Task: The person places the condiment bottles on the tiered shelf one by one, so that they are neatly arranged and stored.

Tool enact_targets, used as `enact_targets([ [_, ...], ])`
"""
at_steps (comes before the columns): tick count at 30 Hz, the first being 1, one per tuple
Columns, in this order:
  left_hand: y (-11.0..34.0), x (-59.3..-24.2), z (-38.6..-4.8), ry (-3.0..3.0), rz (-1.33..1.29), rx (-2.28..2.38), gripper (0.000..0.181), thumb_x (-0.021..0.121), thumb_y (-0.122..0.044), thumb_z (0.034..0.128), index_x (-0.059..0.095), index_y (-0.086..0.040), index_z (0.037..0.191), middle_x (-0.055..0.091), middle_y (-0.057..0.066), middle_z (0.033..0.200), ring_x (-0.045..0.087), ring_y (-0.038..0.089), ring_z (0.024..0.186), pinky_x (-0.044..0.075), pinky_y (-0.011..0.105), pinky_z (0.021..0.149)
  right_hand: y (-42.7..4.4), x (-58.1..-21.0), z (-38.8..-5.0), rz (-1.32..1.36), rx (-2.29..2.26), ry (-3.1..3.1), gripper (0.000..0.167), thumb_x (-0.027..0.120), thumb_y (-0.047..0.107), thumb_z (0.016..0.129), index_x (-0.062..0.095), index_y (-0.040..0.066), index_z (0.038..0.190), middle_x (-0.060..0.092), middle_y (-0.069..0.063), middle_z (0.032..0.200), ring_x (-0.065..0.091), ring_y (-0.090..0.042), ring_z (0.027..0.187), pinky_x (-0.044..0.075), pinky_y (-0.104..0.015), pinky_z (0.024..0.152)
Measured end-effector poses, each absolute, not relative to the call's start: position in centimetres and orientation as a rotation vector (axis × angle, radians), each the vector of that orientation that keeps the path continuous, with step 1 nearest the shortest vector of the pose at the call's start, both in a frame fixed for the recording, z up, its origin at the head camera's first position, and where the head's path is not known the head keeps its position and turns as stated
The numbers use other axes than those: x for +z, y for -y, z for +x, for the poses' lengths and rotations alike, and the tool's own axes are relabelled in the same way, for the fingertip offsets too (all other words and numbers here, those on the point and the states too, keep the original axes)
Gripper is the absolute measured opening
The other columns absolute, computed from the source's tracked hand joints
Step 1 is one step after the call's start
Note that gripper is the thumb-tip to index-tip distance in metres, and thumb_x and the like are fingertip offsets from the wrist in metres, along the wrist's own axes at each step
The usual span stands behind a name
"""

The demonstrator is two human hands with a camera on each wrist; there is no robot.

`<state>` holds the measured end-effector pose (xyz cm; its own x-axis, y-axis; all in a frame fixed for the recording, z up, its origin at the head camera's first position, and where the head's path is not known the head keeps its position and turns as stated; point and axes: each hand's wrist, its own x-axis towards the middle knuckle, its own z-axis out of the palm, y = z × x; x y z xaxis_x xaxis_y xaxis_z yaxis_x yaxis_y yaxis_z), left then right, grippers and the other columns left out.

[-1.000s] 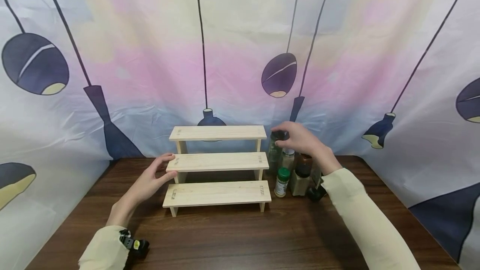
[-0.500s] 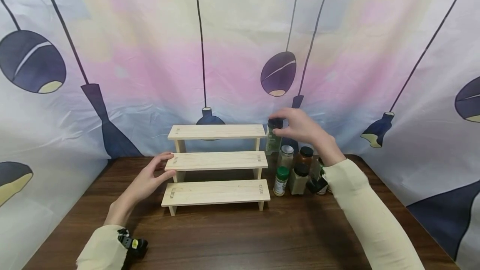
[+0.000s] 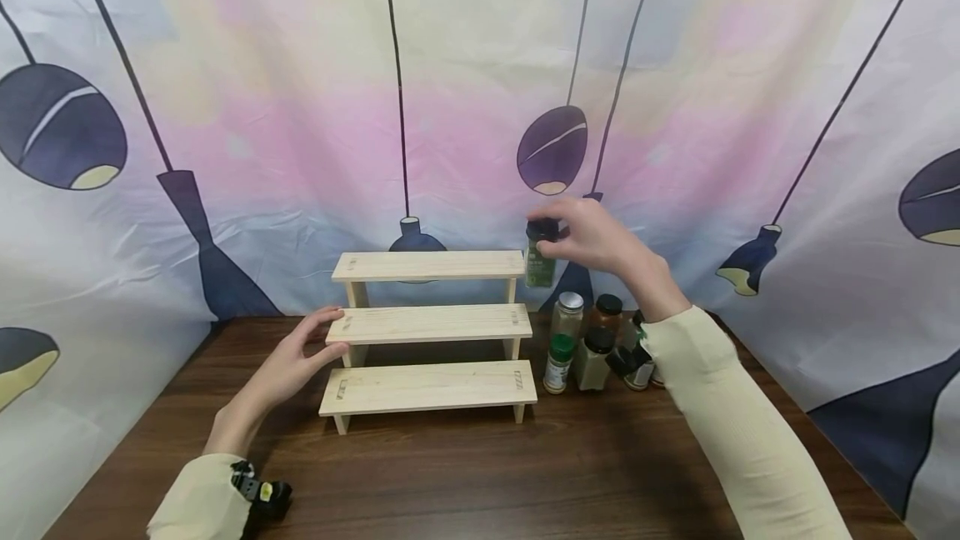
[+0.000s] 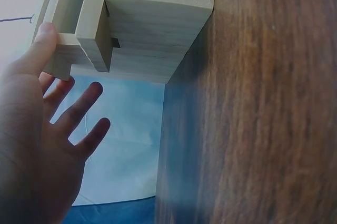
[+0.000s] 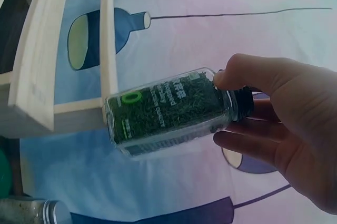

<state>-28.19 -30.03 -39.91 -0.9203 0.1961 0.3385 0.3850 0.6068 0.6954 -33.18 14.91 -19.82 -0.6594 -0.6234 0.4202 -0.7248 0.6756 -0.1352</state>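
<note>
My right hand (image 3: 592,233) grips a square glass spice jar (image 5: 168,110) by its black cap and neck. Dried green herbs fill the jar, and it hangs in the air beside the right end of the top tier. A three-tier wooden step shelf (image 3: 431,323) stands on the table. At its left end my left hand (image 3: 288,369) holds the middle board, with the thumb at the front edge and the index finger at the back. In the left wrist view, the other fingers of the left hand (image 4: 58,124) are spread apart beside the shelf.
Several other spice jars stand right of the shelf: a green-capped jar (image 3: 558,363), a silver-capped jar (image 3: 567,317), a black-capped square jar (image 3: 594,358) and an amber one (image 3: 606,315). A patterned cloth (image 3: 465,107) hangs behind the brown wooden table (image 3: 450,482).
My right hand has lifted the herb jar from among the other jars, up and slightly left to the height of the top tier. My left hand stays at the shelf.
</note>
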Motion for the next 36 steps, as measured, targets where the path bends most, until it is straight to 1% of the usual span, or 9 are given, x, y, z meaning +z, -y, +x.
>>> enact_targets([
  [5, 30.1, -39.9, -28.2, 2.604, -0.477, -1.216, 0.063, 0.065, -0.031, 0.0980, 0.037, -0.014, 0.153, 0.028, 0.019, 0.161, 0.047, 0.044, 0.130, 0.043, 0.059, 0.099, -14.0, -19.0, -33.0, 1.076, 0.448, 2.534, 0.042, 0.071, 0.016, 0.088, 0.066, 0.009, 0.129, 0.062, -0.015, 0.131, 0.061, -0.025, 0.101, 0.051, -0.041, 0.085],
  [7, 30.1, -39.9, -28.2, 2.603, -0.475, -1.220, 0.064, 0.065, -0.031, 0.0980, 0.037, -0.014, 0.153, 0.027, 0.019, 0.161, 0.047, 0.044, 0.130, 0.043, 0.060, 0.099, -13.5, -18.7, -32.8, 1.087, 0.442, 2.538, 0.043, 0.071, 0.016, 0.088, 0.066, 0.011, 0.131, 0.061, -0.015, 0.128, 0.058, -0.026, 0.101, 0.049, -0.041, 0.085],
  [10, 30.1, -39.9, -28.1, 2.599, -0.472, -1.219, 0.063, 0.065, -0.030, 0.0980, 0.037, -0.014, 0.153, 0.027, 0.019, 0.161, 0.048, 0.044, 0.129, 0.044, 0.059, 0.097, -12.6, -18.2, -32.6, 1.100, 0.437, 2.543, 0.044, 0.071, 0.017, 0.089, 0.065, 0.013, 0.132, 0.064, -0.009, 0.117, 0.055, -0.024, 0.096, 0.047, -0.038, 0.082],
  [12, 30.2, -39.9, -28.1, 2.601, -0.470, -1.210, 0.063, 0.065, -0.031, 0.0979, 0.038, -0.015, 0.152, 0.028, 0.019, 0.161, 0.049, 0.043, 0.129, 0.046, 0.057, 0.096, -11.9, -17.9, -32.5, 1.113, 0.441, 2.538, 0.044, 0.071, 0.017, 0.089, 0.065, 0.012, 0.133, 0.066, -0.007, 0.114, 0.056, -0.023, 0.095, 0.046, -0.038, 0.081],
  [16, 30.2, -39.8, -27.9, 2.613, -0.455, -1.184, 0.063, 0.065, -0.032, 0.0977, 0.038, -0.016, 0.153, 0.029, 0.018, 0.160, 0.051, 0.041, 0.127, 0.048, 0.049, 0.093, -10.4, -17.6, -32.4, 1.126, 0.438, 2.532, 0.044, 0.071, 0.018, 0.089, 0.065, 0.014, 0.133, 0.067, -0.006, 0.119, 0.059, -0.022, 0.096, 0.047, -0.038, 0.082],
  [18, 30.2, -39.7, -27.8, 2.614, -0.450, -1.180, 0.063, 0.065, -0.032, 0.0976, 0.038, -0.016, 0.152, 0.030, 0.017, 0.160, 0.051, 0.040, 0.127, 0.048, 0.048, 0.093, -9.6, -17.5, -32.3, 1.140, 0.433, 2.532, 0.044, 0.070, 0.019, 0.089, 0.065, 0.014, 0.133, 0.067, -0.006, 0.121, 0.060, -0.022, 0.098, 0.048, -0.038, 0.083],
  [23, 30.1, -39.7, -27.8, 2.612, -0.451, -1.176, 0.063, 0.065, -0.032, 0.0977, 0.038, -0.015, 0.152, 0.030, 0.018, 0.159, 0.052, 0.041, 0.126, 0.048, 0.050, 0.094, -7.7, -17.3, -32.4, 1.204, 0.460, 2.519, 0.043, 0.069, 0.016, 0.089, 0.065, 0.014, 0.132, 0.067, -0.005, 0.121, 0.060, -0.020, 0.101, 0.051, -0.034, 0.085],
  [30, 30.1, -39.6, -27.6, 2.624, -0.430, -1.154, 0.064, 0.065, -0.033, 0.0975, 0.038, -0.014, 0.153, 0.031, 0.018, 0.159, 0.053, 0.041, 0.125, 0.050, 0.040, 0.090, -5.3, -17.3, -32.5, 1.255, 0.461, 2.478, 0.043, 0.069, 0.016, 0.089, 0.066, 0.014, 0.132, 0.067, -0.004, 0.121, 0.060, -0.017, 0.099, 0.050, -0.031, 0.085],
  [36, 30.1, -39.5, -27.5, 2.623, -0.428, -1.176, 0.065, 0.064, -0.034, 0.0977, 0.037, -0.015, 0.153, 0.031, 0.016, 0.160, 0.052, 0.039, 0.126, 0.049, 0.045, 0.092, -3.3, -17.3, -32.5, 1.298, 0.525, 2.485, 0.044, 0.067, 0.015, 0.091, 0.063, 0.013, 0.135, 0.064, -0.005, 0.126, 0.062, -0.016, 0.099, 0.051, -0.028, 0.085],
])
